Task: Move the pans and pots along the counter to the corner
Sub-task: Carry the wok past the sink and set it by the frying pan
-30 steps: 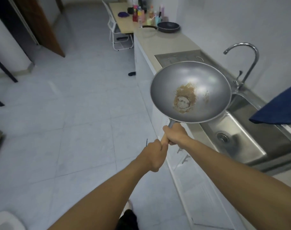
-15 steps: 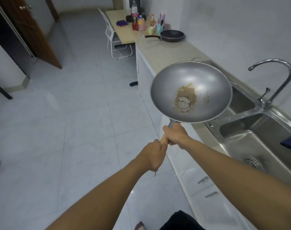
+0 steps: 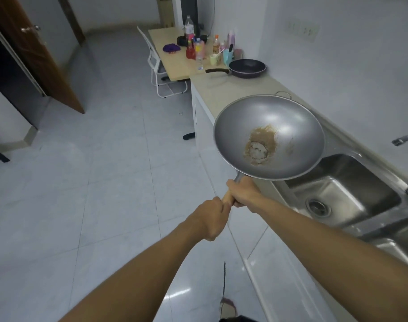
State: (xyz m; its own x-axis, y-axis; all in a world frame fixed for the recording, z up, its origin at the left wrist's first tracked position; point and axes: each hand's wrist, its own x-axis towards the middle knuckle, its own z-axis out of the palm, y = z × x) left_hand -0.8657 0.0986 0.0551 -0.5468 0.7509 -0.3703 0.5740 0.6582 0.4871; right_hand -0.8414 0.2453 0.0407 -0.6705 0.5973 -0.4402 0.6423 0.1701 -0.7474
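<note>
A large grey wok with a brown stain at its bottom is held in the air over the counter edge, just left of the sink. Both hands grip its wooden handle: my right hand nearer the bowl, my left hand at the handle's end. A dark frying pan with a black handle rests at the far end of the beige counter, near the corner by the wall.
A steel double sink lies to the right, its tap at the frame edge. A wooden table with bottles and cups adjoins the counter's far end, with a white chair beside it. Tiled floor spreads to the left; a brown door stands open.
I have walked forward along the counter with the wok; the sink and tap have slid right and back, and the dark pan and table appear nearer. My grip is unchanged.
</note>
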